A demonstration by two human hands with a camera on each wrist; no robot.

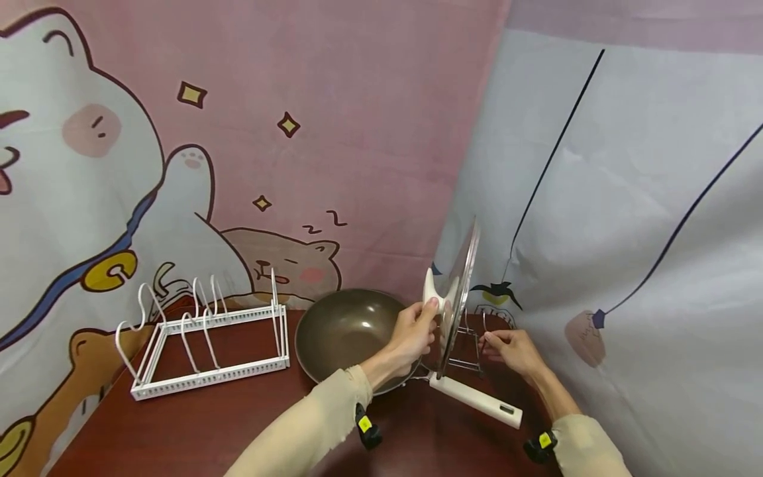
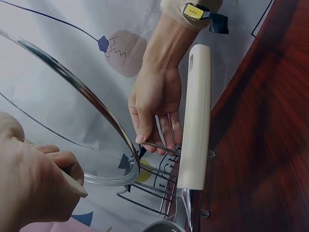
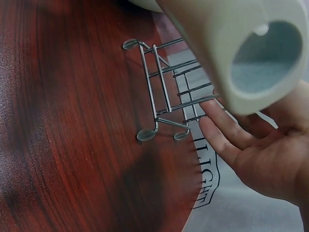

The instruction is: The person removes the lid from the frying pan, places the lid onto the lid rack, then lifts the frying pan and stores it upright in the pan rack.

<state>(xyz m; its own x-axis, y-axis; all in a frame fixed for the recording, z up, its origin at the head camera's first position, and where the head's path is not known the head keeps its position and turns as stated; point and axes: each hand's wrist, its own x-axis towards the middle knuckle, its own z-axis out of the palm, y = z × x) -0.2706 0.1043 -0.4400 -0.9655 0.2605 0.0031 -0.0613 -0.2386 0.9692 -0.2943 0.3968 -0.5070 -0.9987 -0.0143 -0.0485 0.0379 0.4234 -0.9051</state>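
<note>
In the head view, the left hand (image 1: pixel 411 336) grips the white knob of a glass lid (image 1: pixel 457 298), held upright on its edge over the wire rack (image 1: pixel 467 350), just beside the wok (image 1: pixel 346 331).

In the left wrist view, the right hand (image 2: pixel 157 104) pinches a wire of the rack — thumb against fingers — beside the wok's white handle (image 2: pixel 195 121).

In the right wrist view, the fingers (image 3: pixel 219 135) lie close together, touching the rack on the dark table (image 3: pixel 72 121).
</note>
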